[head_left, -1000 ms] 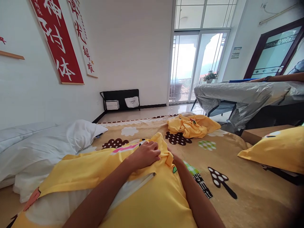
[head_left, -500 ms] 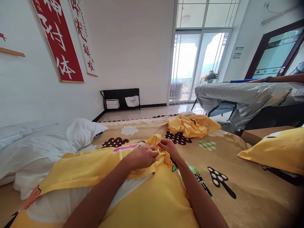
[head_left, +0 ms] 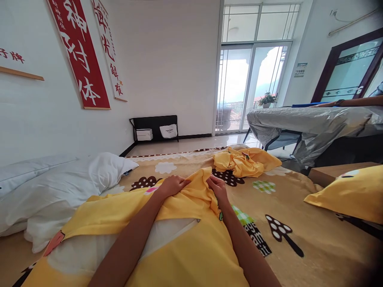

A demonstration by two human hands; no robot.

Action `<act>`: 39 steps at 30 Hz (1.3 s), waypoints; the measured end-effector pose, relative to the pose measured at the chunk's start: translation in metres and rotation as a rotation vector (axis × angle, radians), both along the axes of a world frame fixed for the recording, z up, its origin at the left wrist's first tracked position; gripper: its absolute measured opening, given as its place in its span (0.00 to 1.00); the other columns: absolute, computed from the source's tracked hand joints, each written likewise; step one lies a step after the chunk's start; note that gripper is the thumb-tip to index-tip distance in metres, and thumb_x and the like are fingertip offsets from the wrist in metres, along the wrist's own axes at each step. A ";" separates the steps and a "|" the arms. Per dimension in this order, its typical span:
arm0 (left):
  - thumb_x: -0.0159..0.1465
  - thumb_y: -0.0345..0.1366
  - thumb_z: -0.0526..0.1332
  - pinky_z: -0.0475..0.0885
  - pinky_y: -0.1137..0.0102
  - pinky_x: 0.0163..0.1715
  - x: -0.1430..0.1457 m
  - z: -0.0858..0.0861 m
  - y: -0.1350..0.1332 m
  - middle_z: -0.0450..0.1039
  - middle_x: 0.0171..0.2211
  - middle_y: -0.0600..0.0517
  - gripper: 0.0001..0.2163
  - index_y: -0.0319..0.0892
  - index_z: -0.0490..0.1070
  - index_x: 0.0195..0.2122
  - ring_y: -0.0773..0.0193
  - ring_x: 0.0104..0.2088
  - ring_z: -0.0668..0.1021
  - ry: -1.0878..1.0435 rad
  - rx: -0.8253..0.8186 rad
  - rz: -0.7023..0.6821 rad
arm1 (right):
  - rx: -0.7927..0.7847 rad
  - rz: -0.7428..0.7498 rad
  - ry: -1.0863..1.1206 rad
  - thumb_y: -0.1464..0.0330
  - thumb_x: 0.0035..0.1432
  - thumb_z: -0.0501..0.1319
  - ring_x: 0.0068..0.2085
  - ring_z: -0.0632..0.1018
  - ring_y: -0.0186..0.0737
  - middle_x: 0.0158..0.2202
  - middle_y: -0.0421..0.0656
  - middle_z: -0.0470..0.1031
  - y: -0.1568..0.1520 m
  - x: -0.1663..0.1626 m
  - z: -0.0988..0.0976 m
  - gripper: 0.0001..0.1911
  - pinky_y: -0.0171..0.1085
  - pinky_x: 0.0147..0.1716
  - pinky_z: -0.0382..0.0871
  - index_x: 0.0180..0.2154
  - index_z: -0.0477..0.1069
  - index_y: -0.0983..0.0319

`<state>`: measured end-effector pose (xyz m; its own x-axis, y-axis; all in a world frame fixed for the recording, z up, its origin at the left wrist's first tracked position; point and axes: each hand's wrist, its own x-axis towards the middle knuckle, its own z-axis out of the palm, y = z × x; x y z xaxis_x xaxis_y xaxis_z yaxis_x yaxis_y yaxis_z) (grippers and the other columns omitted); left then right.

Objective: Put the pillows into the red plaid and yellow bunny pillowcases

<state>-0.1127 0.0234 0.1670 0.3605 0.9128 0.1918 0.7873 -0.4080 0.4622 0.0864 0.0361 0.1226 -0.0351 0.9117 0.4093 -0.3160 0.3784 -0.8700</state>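
Note:
A yellow pillowcase (head_left: pixel 191 247) lies in front of me, partly over a white pillow (head_left: pixel 86 255) that shows through its long opening. My left hand (head_left: pixel 175 186) is closed on the fabric near the far edge of the case. Close by on the right, my right hand (head_left: pixel 217 186) pinches the same cloth by its far corner. Between the two hands the fabric is lifted into a raised fold. A zipper end seems to sit at the opening's right tip, though it is small.
More white pillows (head_left: pixel 74 183) are piled at the left. A crumpled yellow cloth (head_left: pixel 248 161) lies farther back on the patterned blanket (head_left: pixel 287 191). At right are a yellow pillow (head_left: pixel 353 193), a cardboard box (head_left: pixel 332 173) and a plastic-covered table (head_left: pixel 299 119), where another person's arm (head_left: pixel 356 102) rests.
My hands have moved slightly apart, the left one leftward. The bunched cloth between them is now pulled up and spread wider. The view has tilted up a little.

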 end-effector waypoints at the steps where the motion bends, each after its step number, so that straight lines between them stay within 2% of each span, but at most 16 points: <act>1: 0.65 0.56 0.47 0.64 0.70 0.32 -0.004 -0.003 0.003 0.74 0.29 0.49 0.26 0.42 0.75 0.27 0.61 0.30 0.73 -0.033 0.027 -0.013 | -0.006 0.007 0.009 0.54 0.42 0.68 0.25 0.65 0.34 0.21 0.39 0.66 -0.002 0.000 0.001 0.18 0.33 0.24 0.61 0.17 0.69 0.60; 3: 0.64 0.57 0.48 0.65 0.69 0.37 -0.009 -0.008 0.010 0.73 0.32 0.48 0.27 0.41 0.72 0.23 0.60 0.35 0.72 -0.143 0.135 0.003 | -0.022 0.023 0.021 0.54 0.40 0.69 0.26 0.66 0.34 0.22 0.39 0.68 -0.006 -0.001 0.004 0.17 0.33 0.25 0.62 0.18 0.70 0.60; 5: 0.62 0.57 0.51 0.64 0.69 0.41 -0.011 -0.012 0.016 0.71 0.35 0.49 0.26 0.41 0.71 0.21 0.60 0.38 0.71 -0.239 0.213 0.078 | -0.042 0.035 0.031 0.54 0.38 0.70 0.26 0.67 0.35 0.22 0.39 0.69 -0.009 -0.002 0.005 0.17 0.33 0.25 0.63 0.18 0.71 0.60; 7: 0.61 0.56 0.53 0.64 0.70 0.37 -0.011 -0.015 0.022 0.69 0.30 0.51 0.24 0.40 0.70 0.21 0.62 0.35 0.71 -0.278 0.181 0.134 | -0.066 0.042 0.045 0.55 0.36 0.71 0.25 0.68 0.35 0.21 0.38 0.69 -0.009 -0.003 0.006 0.17 0.34 0.24 0.63 0.20 0.71 0.60; 11: 0.59 0.50 0.55 0.62 0.71 0.30 -0.010 -0.018 0.026 0.61 0.17 0.56 0.20 0.40 0.70 0.19 0.65 0.25 0.68 -0.248 0.061 0.152 | -0.100 0.039 0.087 0.54 0.34 0.71 0.25 0.70 0.36 0.22 0.39 0.73 -0.007 -0.007 0.008 0.17 0.35 0.26 0.65 0.24 0.75 0.59; 14: 0.52 0.41 0.63 0.64 0.68 0.33 -0.008 -0.017 0.024 0.66 0.18 0.55 0.11 0.40 0.72 0.18 0.62 0.26 0.71 -0.211 0.018 0.144 | -0.109 0.043 0.099 0.53 0.35 0.71 0.25 0.71 0.37 0.23 0.40 0.74 -0.006 -0.011 0.010 0.19 0.36 0.26 0.66 0.25 0.75 0.59; 16: 0.49 0.35 0.63 0.65 0.65 0.39 -0.005 -0.010 0.021 0.74 0.27 0.51 0.04 0.41 0.76 0.25 0.56 0.35 0.74 -0.210 0.058 0.164 | -0.106 0.047 0.091 0.53 0.35 0.71 0.25 0.72 0.38 0.23 0.40 0.74 -0.006 -0.014 0.012 0.19 0.36 0.26 0.67 0.24 0.76 0.60; 18: 0.52 0.33 0.60 0.65 0.64 0.44 0.002 0.001 0.015 0.76 0.39 0.48 0.13 0.44 0.77 0.38 0.54 0.45 0.74 -0.294 0.129 0.157 | -0.093 0.041 0.078 0.53 0.35 0.72 0.26 0.73 0.39 0.23 0.40 0.75 -0.008 -0.015 0.012 0.19 0.37 0.26 0.67 0.25 0.76 0.60; 20: 0.56 0.35 0.57 0.67 0.65 0.44 0.012 0.016 0.009 0.76 0.43 0.47 0.17 0.43 0.75 0.46 0.56 0.46 0.74 -0.474 0.145 0.066 | -0.073 0.027 0.065 0.52 0.36 0.71 0.27 0.74 0.40 0.23 0.41 0.75 -0.008 -0.016 0.013 0.19 0.37 0.27 0.68 0.25 0.76 0.60; 22: 0.58 0.40 0.58 0.69 0.68 0.39 0.022 0.028 0.002 0.77 0.36 0.47 0.15 0.39 0.76 0.42 0.58 0.39 0.77 -0.595 0.113 -0.033 | -0.054 0.009 0.053 0.51 0.36 0.71 0.28 0.74 0.41 0.24 0.41 0.76 -0.009 -0.015 0.012 0.20 0.38 0.28 0.68 0.25 0.77 0.60; 24: 0.56 0.45 0.61 0.68 0.70 0.34 0.030 0.035 -0.003 0.77 0.30 0.49 0.14 0.38 0.77 0.33 0.60 0.33 0.76 -0.577 0.085 -0.071 | -0.038 -0.009 0.042 0.49 0.37 0.70 0.29 0.74 0.41 0.25 0.42 0.76 -0.009 -0.015 0.012 0.22 0.38 0.29 0.69 0.26 0.78 0.60; 28: 0.52 0.47 0.65 0.65 0.72 0.29 0.037 0.033 -0.009 0.74 0.25 0.53 0.14 0.38 0.75 0.27 0.65 0.28 0.73 -0.549 -0.011 -0.140 | -0.008 -0.026 0.010 0.48 0.39 0.69 0.29 0.74 0.42 0.25 0.42 0.76 -0.012 -0.012 0.014 0.23 0.39 0.30 0.68 0.27 0.79 0.61; 32: 0.48 0.47 0.68 0.62 0.74 0.25 0.039 0.027 -0.013 0.67 0.20 0.57 0.15 0.39 0.70 0.21 0.70 0.24 0.68 -0.716 0.040 -0.041 | 0.032 -0.028 -0.033 0.49 0.42 0.67 0.28 0.72 0.40 0.24 0.40 0.75 -0.013 -0.007 0.015 0.21 0.38 0.29 0.67 0.26 0.78 0.61; 35: 0.44 0.47 0.70 0.59 0.75 0.23 0.042 0.025 -0.015 0.62 0.19 0.59 0.18 0.40 0.65 0.18 0.72 0.22 0.64 -0.868 -0.017 -0.013 | 0.062 -0.015 -0.083 0.51 0.42 0.68 0.25 0.69 0.37 0.22 0.39 0.72 -0.008 -0.001 0.012 0.19 0.35 0.25 0.63 0.22 0.77 0.61; 37: 0.44 0.49 0.71 0.59 0.74 0.23 0.043 0.025 -0.016 0.64 0.19 0.58 0.19 0.40 0.67 0.19 0.72 0.22 0.65 -0.900 -0.063 -0.019 | 0.073 0.005 -0.117 0.52 0.42 0.68 0.24 0.67 0.34 0.21 0.38 0.71 -0.004 0.003 0.009 0.19 0.34 0.24 0.61 0.21 0.76 0.62; 39: 0.47 0.51 0.69 0.61 0.72 0.25 0.043 0.025 -0.017 0.68 0.20 0.55 0.18 0.40 0.71 0.20 0.69 0.23 0.68 -0.818 -0.003 0.014 | 0.082 0.021 -0.146 0.52 0.42 0.68 0.23 0.65 0.34 0.20 0.38 0.70 -0.001 0.006 0.005 0.19 0.34 0.23 0.60 0.21 0.75 0.62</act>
<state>-0.0698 0.0068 0.1915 0.0957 0.9172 0.3867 0.2056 -0.3983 0.8939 0.0928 0.0355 0.1271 -0.1188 0.8740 0.4712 -0.1969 0.4444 -0.8739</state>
